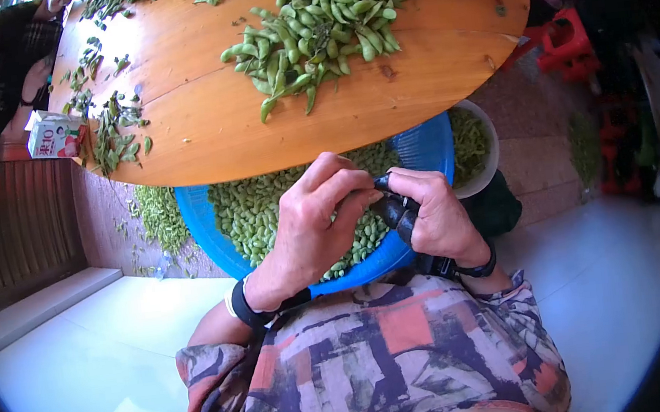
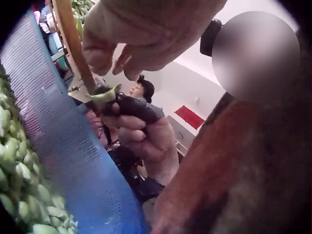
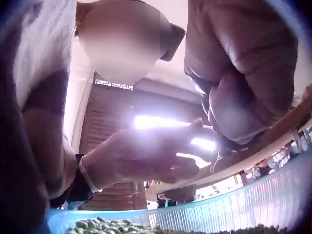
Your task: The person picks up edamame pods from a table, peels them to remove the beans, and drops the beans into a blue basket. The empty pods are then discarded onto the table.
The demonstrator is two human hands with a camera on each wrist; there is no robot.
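Note:
My right hand (image 1: pixel 437 215), with black covers on its thumb and finger, pinches a green soybean pod (image 2: pixel 104 96). Close by, my left hand (image 1: pixel 316 214) has its fingers loosely bent; in the left wrist view they hang just above the pod with a gap between. Beneath both hands is a blue basin (image 1: pixel 203 234) with shelled green beans (image 1: pixel 247 223) in it. Behind the fingers, the head view hides the pod. Whole pods (image 1: pixel 308 35) are heaped on the wooden table (image 1: pixel 200 115) in front of me.
A white tub (image 1: pixel 491 129) of green pods or husks stands right of the basin. More green pieces (image 1: pixel 158 216) lie on the floor at left. A printed carton (image 1: pixel 57 136) and scattered pods (image 1: pixel 117 132) are at the table's left edge. Red stools (image 1: pixel 566 44) stand at right; people sit across.

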